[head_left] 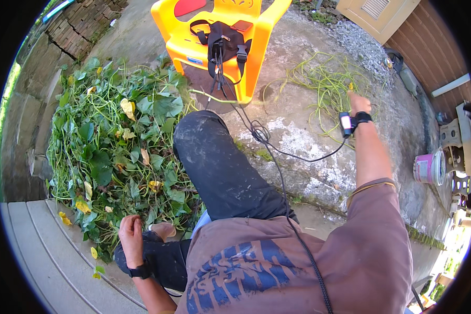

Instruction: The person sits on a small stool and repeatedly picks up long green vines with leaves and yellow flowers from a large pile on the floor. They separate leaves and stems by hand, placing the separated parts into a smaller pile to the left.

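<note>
My right hand (359, 103) reaches out at the far right, over a loose tangle of thin, bare green vine stems (324, 81). Its fingers are closed, and a small yellow piece (351, 86) shows at their tips; what they grip is hidden. At the lower left, my left hand (131, 238) is raised beside my knee with curled fingers and nothing visible in it. Close to it lies a big heap of leafy green vines (110, 152), some leaves yellowed. One pale green stem (220, 97) sticks out from the heap toward the right.
A yellow plastic chair (259, 47) stands ahead, bearing a black bag (227, 44). Black cables (259, 131) run from the bag past my knee to my wrist and body. A pink and white bucket (428, 167) sits far right; grey steps (42, 235) lie lower left.
</note>
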